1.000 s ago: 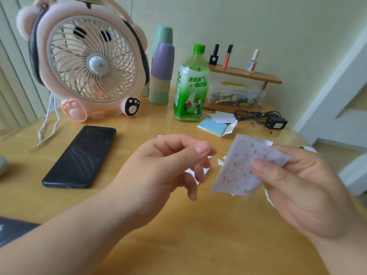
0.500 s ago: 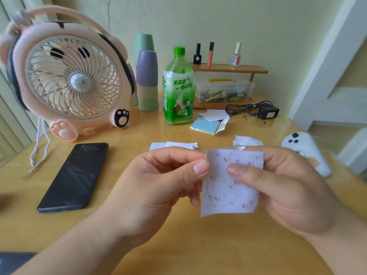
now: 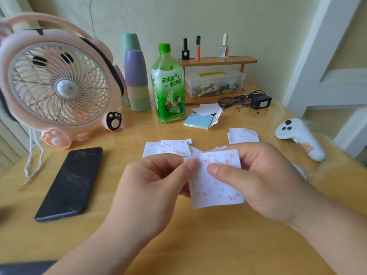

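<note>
Both hands (image 3: 151, 187) (image 3: 264, 181) pinch patterned paper (image 3: 216, 185) above wooden table (image 3: 198, 245).

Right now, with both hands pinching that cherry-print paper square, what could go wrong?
1. The left hand and right hand pinch the paper square close together at its top edge; an uneven pull could tear it crooked.
2. The loose paper pieces lie on the table just behind the hands; a knuckle could scatter them.
3. The pink fan faces this way; if it runs, they might blow away.
</note>
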`<action>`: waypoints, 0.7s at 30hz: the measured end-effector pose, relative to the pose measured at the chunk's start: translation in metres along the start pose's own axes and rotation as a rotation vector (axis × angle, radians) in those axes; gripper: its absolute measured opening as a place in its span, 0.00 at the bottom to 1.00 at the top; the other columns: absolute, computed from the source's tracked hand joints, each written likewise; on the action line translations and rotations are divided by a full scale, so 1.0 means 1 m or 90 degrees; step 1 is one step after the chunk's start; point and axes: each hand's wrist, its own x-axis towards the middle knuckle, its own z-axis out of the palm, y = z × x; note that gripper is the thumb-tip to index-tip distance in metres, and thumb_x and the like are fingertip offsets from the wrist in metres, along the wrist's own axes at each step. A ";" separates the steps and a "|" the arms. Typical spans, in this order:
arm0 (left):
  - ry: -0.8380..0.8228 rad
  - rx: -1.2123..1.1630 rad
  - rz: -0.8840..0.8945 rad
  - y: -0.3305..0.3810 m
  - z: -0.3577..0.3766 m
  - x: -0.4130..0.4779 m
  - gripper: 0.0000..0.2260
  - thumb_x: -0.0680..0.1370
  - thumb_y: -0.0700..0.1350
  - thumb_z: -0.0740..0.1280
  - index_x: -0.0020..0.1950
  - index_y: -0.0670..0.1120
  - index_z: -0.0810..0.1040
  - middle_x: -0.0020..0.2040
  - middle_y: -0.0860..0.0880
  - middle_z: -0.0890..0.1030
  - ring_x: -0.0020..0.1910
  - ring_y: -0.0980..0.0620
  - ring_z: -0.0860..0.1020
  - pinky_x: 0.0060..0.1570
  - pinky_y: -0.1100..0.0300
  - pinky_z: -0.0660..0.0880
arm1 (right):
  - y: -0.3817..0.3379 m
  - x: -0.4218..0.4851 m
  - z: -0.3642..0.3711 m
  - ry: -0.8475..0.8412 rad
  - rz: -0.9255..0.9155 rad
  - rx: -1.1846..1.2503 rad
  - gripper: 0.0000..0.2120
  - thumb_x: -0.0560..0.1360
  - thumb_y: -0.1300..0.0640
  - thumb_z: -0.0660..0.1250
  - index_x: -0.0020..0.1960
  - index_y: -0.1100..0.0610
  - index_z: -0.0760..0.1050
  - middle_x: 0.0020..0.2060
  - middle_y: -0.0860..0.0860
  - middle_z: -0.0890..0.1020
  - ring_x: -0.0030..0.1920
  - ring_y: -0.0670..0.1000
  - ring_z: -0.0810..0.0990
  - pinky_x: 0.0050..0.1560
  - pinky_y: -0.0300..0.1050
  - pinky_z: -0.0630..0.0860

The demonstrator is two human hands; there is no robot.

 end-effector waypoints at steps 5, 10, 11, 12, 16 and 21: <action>0.029 0.013 -0.007 -0.002 -0.004 0.005 0.09 0.75 0.48 0.72 0.36 0.47 0.84 0.35 0.48 0.86 0.32 0.53 0.83 0.39 0.58 0.80 | -0.001 -0.001 -0.008 0.015 -0.063 -0.077 0.19 0.72 0.46 0.71 0.32 0.60 0.74 0.26 0.54 0.70 0.29 0.52 0.67 0.31 0.43 0.65; 0.008 -0.028 -0.005 -0.002 -0.006 0.007 0.06 0.69 0.47 0.75 0.37 0.45 0.85 0.37 0.46 0.86 0.33 0.52 0.83 0.36 0.63 0.78 | -0.004 0.000 -0.009 0.055 -0.073 -0.066 0.21 0.72 0.50 0.71 0.31 0.64 0.70 0.26 0.53 0.64 0.28 0.48 0.62 0.30 0.36 0.61; -0.008 -0.052 -0.013 -0.003 -0.007 0.007 0.06 0.67 0.46 0.76 0.39 0.44 0.85 0.38 0.44 0.87 0.36 0.50 0.84 0.38 0.62 0.79 | -0.004 0.000 -0.009 0.060 -0.073 -0.061 0.22 0.73 0.50 0.71 0.32 0.65 0.70 0.26 0.56 0.64 0.28 0.48 0.63 0.30 0.37 0.61; -0.029 -0.080 -0.022 -0.004 -0.007 0.007 0.07 0.66 0.44 0.76 0.41 0.43 0.86 0.40 0.42 0.87 0.38 0.48 0.85 0.40 0.61 0.80 | -0.004 0.000 -0.009 0.065 -0.072 -0.061 0.22 0.73 0.50 0.71 0.33 0.67 0.71 0.27 0.60 0.64 0.29 0.49 0.63 0.30 0.39 0.61; -0.063 -0.154 -0.040 -0.006 -0.009 0.009 0.16 0.64 0.38 0.77 0.52 0.40 0.84 0.42 0.40 0.86 0.42 0.42 0.86 0.41 0.55 0.82 | -0.007 -0.001 -0.010 0.075 -0.056 -0.058 0.23 0.72 0.49 0.71 0.34 0.68 0.71 0.28 0.63 0.65 0.30 0.52 0.63 0.31 0.43 0.61; -0.031 -0.078 0.037 -0.007 -0.009 0.010 0.22 0.70 0.40 0.78 0.61 0.50 0.77 0.39 0.44 0.83 0.39 0.50 0.83 0.40 0.63 0.79 | -0.009 0.003 -0.009 0.061 0.095 0.080 0.18 0.70 0.55 0.75 0.27 0.58 0.71 0.26 0.52 0.69 0.28 0.49 0.69 0.31 0.38 0.67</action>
